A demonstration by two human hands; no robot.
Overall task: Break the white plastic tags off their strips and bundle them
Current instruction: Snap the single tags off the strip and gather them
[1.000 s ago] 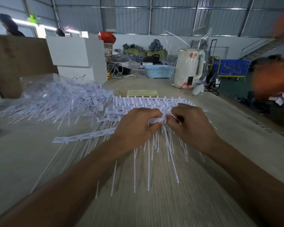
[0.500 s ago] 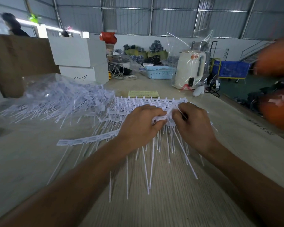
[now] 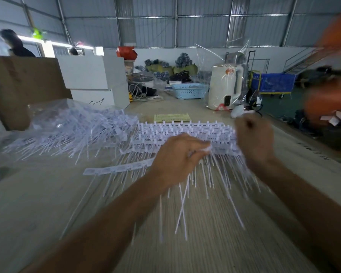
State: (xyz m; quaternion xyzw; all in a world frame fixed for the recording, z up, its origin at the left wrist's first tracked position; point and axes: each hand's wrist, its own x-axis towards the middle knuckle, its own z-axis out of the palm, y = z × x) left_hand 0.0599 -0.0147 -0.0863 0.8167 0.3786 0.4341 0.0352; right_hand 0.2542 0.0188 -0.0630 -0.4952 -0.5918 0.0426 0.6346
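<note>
Left hand [image 3: 177,154] pinches tag heads, tails trailing to 6 o'clock; right hand [image 3: 253,142] clenched w/ torn strip [image 3: 242,115] at 3 o'clock, nearer strip stack [image 3: 185,131].

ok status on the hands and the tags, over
Left hand gripping a bunch of tags, tails hanging down. Right hand curled, raised beside it, contents blurred. Stack of strips just behind; nothing in the way.

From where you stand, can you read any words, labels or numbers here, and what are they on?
Nothing here can be read.
Yellow paper slip on the table: printed lines, too small and blurred.
White kettle: a round red-orange sticker and a red label at its base, both blurred.
White box: a black scribble, not lettering.
White tag strip: faint print, unreadable.
</note>
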